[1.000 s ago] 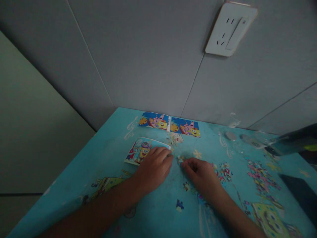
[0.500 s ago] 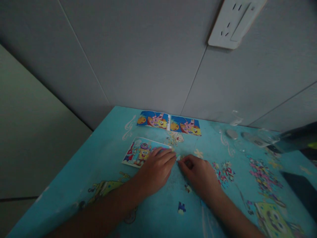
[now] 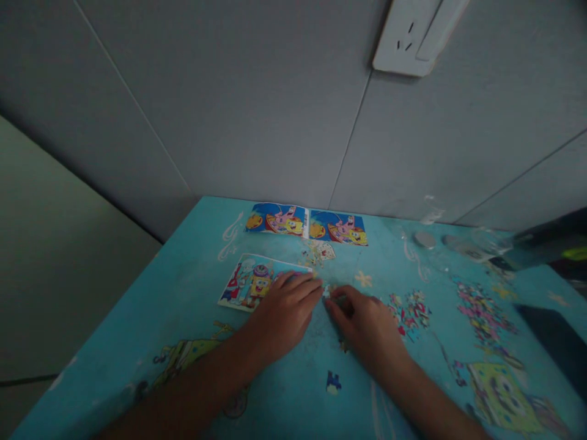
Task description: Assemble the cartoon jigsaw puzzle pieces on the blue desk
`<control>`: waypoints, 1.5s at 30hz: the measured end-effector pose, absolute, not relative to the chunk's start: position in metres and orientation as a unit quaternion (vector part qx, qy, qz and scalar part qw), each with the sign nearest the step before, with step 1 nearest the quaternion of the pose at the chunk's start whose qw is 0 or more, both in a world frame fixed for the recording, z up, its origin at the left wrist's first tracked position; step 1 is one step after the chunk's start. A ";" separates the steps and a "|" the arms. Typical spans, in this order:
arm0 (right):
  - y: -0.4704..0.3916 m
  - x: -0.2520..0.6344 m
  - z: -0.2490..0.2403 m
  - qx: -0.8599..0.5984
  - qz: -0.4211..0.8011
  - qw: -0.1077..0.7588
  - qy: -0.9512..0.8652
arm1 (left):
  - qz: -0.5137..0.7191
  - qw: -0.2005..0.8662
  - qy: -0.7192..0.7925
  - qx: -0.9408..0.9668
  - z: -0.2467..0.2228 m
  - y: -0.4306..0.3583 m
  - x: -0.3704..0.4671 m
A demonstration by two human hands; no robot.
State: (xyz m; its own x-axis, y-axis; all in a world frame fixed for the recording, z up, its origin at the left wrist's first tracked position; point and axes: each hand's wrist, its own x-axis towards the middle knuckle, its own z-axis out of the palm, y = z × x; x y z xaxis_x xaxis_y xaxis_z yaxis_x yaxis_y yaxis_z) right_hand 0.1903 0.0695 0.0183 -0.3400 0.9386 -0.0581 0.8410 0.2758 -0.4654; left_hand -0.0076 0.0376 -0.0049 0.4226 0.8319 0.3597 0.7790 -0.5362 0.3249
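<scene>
My left hand (image 3: 288, 305) lies over the right part of a cartoon picture (image 3: 245, 284), its fingers stretched out and covering that end. Close beside its fingertips, my right hand (image 3: 364, 318) has thumb and index finger brought together in a pinch at a small pale-blue jigsaw piece (image 3: 326, 289). The fingers partly hide this piece. Nearer to me, a dark-blue jigsaw piece (image 3: 333, 382) lies alone on the table. Another small jigsaw piece (image 3: 343, 346) shows in part by my right wrist.
Loose jigsaw pieces form one pile (image 3: 413, 311) right of my right hand and a larger pile (image 3: 486, 315) farther right. A cartoon-printed sheet (image 3: 277, 220) lies by the wall. Clear plastic packaging (image 3: 486, 244) and a dark flat object (image 3: 553, 336) are at right on the blue patterned table (image 3: 183, 275).
The whole view has shifted slightly. My right hand has moved a little over the small piece near its wrist, its fingers still at the pale-blue jigsaw piece. My left hand stays on the picture.
</scene>
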 end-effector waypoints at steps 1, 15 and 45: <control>0.069 0.191 0.018 -0.559 0.205 0.119 -0.795 | 0.244 0.053 0.477 0.843 -0.005 0.038 -0.008; 0.051 0.198 0.027 -0.509 0.106 0.085 -0.850 | 0.240 0.000 0.447 0.861 -0.022 0.043 -0.019; 0.005 0.328 0.007 -0.632 0.064 0.217 -0.742 | 0.237 0.017 0.444 0.864 -0.023 0.045 -0.022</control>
